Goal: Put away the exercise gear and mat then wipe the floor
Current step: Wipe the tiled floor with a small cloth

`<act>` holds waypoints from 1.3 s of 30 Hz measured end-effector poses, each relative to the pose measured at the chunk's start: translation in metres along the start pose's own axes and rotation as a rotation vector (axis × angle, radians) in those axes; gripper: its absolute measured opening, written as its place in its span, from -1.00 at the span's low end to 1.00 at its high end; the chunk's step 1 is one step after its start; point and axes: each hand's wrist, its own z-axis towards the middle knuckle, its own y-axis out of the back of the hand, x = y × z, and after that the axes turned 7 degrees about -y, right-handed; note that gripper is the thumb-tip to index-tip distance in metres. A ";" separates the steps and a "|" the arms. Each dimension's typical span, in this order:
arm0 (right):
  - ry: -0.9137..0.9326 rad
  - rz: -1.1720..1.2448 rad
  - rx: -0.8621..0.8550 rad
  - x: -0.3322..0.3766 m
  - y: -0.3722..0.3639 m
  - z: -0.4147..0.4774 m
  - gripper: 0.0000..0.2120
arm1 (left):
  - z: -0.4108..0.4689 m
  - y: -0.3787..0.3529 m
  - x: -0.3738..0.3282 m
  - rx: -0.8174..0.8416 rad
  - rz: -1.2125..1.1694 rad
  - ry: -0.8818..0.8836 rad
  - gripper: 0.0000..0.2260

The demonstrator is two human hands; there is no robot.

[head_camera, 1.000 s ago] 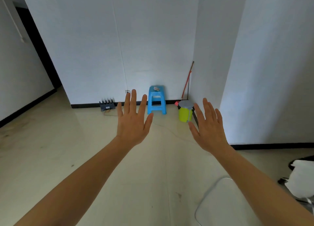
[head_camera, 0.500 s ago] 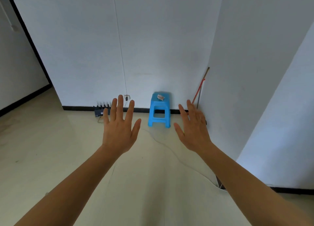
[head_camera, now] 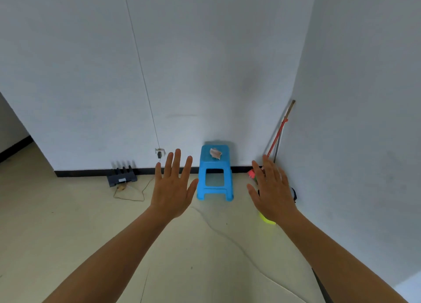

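Here, both arms reach out over pale floor (head_camera: 68, 223): left hand (head_camera: 173, 188) and right hand (head_camera: 272, 191) flat, each grip apart, nothing held. Mat, exercise gear: not in view. Beyond, yellow-green container (head_camera: 267, 220) mostly hidden behind right hand. Blue stool (head_camera: 215, 173) stands by wall, crumpled cloth (head_camera: 215, 153) on seat, likely kept off floor. Farthest, long handles (head_camera: 279, 134) propped in corner for support, probably wiping tools.

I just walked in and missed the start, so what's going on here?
A person holds the left hand and right hand out in front, fingers spread, holding nothing. Ahead, a blue stool stands by the wall with a small crumpled scrap on its seat, and two long handles lean in the corner. No mat or exercise gear is in view.
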 end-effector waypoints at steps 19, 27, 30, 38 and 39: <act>0.041 0.004 0.102 -0.015 -0.216 0.562 -0.36 | 0.502 -0.229 0.175 0.031 -0.062 0.014 -0.40; -0.148 -0.026 0.236 -0.003 -0.351 0.713 -0.40 | 0.683 -0.388 0.274 0.241 -0.105 -0.090 -0.39; -0.255 -0.011 0.352 -0.007 -0.389 0.746 -0.42 | 0.728 -0.440 0.295 0.334 -0.170 -0.162 -0.38; -0.459 0.124 0.619 -0.018 -0.520 0.762 -0.46 | 0.761 -0.591 0.294 0.644 -0.349 -0.186 -0.31; -0.474 0.133 0.652 -0.018 -0.542 0.760 -0.47 | 0.758 -0.612 0.291 0.671 -0.348 -0.184 -0.30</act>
